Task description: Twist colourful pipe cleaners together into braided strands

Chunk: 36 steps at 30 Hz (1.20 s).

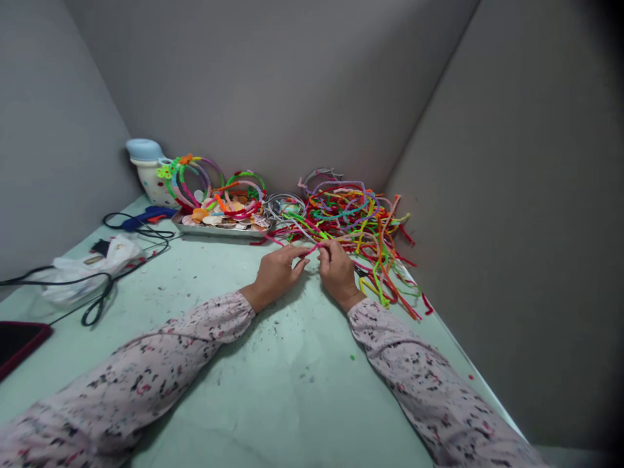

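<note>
Between my two hands runs a pink pipe cleaner (313,249), held a little above the table. My left hand (279,272) pinches it with thumb and fingertips, and a pink end sticks out past that hand toward the tray. My right hand (337,273) is closed on the same pipe cleaner close by, its fingers curled. Just beyond the right hand lies a heap of pipe cleaners (351,211) in many colours. Scissors (361,272) with dark blades lie partly under strands, right of that hand.
A metal tray (221,231) holds shells and bent pipe-cleaner hoops. Behind it stands a white bottle (153,182) with a blue cap. At left are a plastic bag (92,270), a black cable (110,283) and a dark red-edged device (22,344). Grey walls (273,84) enclose the table.
</note>
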{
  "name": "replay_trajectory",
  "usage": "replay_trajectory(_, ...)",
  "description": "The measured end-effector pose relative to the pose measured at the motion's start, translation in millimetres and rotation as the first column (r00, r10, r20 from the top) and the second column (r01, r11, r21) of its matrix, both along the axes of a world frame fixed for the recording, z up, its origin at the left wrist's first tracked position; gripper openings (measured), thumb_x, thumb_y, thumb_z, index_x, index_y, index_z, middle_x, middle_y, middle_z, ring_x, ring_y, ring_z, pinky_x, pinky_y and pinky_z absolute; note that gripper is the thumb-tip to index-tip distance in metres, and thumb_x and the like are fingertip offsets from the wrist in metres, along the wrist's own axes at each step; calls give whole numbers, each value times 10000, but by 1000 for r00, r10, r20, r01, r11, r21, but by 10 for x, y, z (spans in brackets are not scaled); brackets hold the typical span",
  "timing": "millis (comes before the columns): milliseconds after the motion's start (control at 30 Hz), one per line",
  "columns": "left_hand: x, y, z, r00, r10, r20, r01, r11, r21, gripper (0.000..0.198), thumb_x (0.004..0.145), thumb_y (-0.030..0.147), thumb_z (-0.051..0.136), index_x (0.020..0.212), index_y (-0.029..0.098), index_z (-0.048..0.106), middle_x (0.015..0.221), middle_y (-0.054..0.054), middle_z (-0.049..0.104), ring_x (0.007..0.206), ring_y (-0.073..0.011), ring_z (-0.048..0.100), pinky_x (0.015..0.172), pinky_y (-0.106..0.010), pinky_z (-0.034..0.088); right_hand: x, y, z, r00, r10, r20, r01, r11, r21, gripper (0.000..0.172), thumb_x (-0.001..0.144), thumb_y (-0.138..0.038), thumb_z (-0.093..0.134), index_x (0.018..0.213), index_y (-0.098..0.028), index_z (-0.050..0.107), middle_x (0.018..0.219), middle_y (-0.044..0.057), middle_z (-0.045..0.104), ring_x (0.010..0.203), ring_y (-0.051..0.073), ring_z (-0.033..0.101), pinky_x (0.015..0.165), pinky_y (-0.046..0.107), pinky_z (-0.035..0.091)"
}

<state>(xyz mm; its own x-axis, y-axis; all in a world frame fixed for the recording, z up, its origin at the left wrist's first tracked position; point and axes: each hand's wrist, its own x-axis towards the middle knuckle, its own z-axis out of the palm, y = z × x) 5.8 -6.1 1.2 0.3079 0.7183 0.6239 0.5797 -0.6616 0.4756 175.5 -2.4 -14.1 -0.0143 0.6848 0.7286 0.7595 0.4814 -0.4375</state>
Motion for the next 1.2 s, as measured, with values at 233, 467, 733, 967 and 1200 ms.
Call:
replay_trajectory(233,-5,-36,34,993,-66,97,60,996,59,243,898,262,544,1107,233,665,1140,-59,656,916,-143,636,763,-263,508,-6,-10,19,999,30,36,-30,1000,3,193,936,-221,393,988,-173,572,930,99,640,868,222,602,778,339,473)
replay_trajectory(467,-15,-11,78,993,114,12,-115,981,155,188,864,265,582,1020,198,664,972,-70,628,957,-205,574,862,-358,423,-24,-49,7,982,82,172,-78,996,-33,165,933,-225,442,1005,-190,586,948,82,656,873,208,614,748,307,479)
replay_trajectory(733,-24,7,84,975,196,-103,-175,967,187,152,882,302,566,935,222,684,1024,-83,620,1008,-245,524,921,-437,327,-43,-86,9,952,144,272,-130,989,-68,166,942,-222,443,1023,-196,585,984,79,662,895,200,623,742,294,481)
replay_trajectory(967,-48,61,42,972,100,-214,-69,987,147,182,913,303,510,948,225,670,924,-58,661,966,-231,539,986,-456,287,-33,-67,-10,953,172,251,-161,985,-65,182,949,-227,442,1055,-192,585,994,86,663,915,206,624,763,306,485)
replay_trajectory(1200,-64,103,-3,967,70,-243,-38,991,132,190,912,318,516,982,217,661,923,-60,646,956,-225,538,921,-421,321,-24,-61,-22,960,168,224,-163,986,-44,184,948,-224,442,1068,-189,577,984,84,659,912,204,621,779,307,493)
